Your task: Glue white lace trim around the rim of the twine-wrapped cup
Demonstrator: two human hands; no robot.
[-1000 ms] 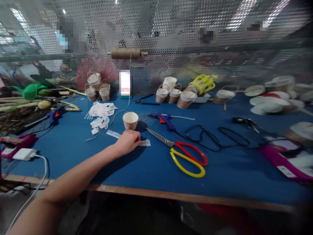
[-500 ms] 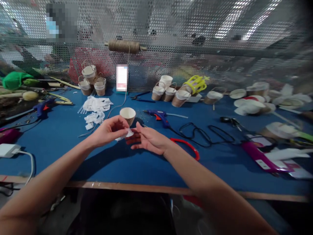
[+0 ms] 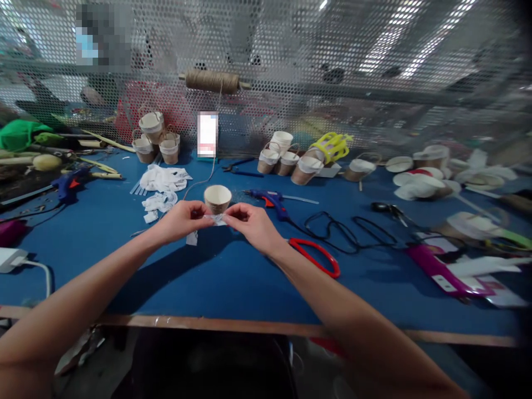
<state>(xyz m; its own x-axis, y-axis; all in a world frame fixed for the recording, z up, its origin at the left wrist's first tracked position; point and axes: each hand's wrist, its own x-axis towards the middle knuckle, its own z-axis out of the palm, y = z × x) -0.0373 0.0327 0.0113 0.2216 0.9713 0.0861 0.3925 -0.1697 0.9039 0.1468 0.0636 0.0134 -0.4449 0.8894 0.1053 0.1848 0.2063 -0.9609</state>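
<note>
One white strip [image 3: 218, 220] spans left grip [image 3: 210, 219] to right grip [image 3: 226, 217]

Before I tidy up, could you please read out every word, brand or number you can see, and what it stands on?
No text is legible.
Lit screen: pixelated, unreadable.
Central blue glue gun: too small to read.
Right purple device: too blurred.
Cup and white strip: none visible.
</note>
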